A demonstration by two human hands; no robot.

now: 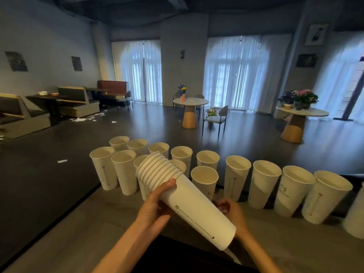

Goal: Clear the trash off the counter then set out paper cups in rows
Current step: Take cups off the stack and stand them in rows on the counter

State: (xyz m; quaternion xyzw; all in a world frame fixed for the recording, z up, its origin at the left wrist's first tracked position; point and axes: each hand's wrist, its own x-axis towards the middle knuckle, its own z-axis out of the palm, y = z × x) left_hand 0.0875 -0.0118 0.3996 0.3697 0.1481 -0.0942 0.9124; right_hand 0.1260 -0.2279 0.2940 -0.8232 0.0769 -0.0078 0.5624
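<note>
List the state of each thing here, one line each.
Stack of cups: nested, tilted, held off the counter.
Left hand: grips the stack near its rims.
Right hand: curled round the stack's base end.
Cups on the counter: upright, empty, in rows.

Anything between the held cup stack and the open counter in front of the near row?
Nothing visible. The cup stack, gripped by the left hand and right hand, is tilted over bare counter. The near row of upright cups stands beyond it, and the strip in front of those cups looks free.
</note>
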